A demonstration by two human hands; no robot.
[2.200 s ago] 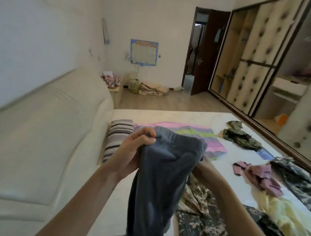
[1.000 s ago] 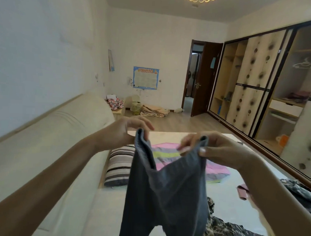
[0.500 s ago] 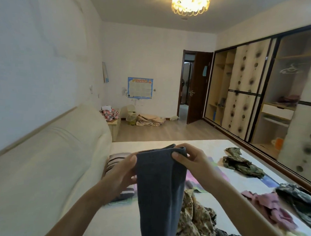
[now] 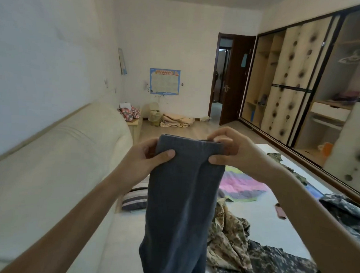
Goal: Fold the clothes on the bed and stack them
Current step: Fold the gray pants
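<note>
Grey garment (image 4: 182, 198) hangs straight down from top edge — long axis vertical. Left hand (image 4: 145, 155) and right hand (image 4: 232, 151) each pinch one upper corner, level, above bed (image 4: 264, 218).

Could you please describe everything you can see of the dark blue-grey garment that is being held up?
The dark blue-grey fabric garment hangs upright in the air in front of the person, as a long narrow strip that looks folded lengthwise. Its top edge is flat and level. The left hand pinches its left corner and the right hand its right corner. The cloth looks soft and matte, with gentle vertical creases. Its lower end runs out of frame.
</note>
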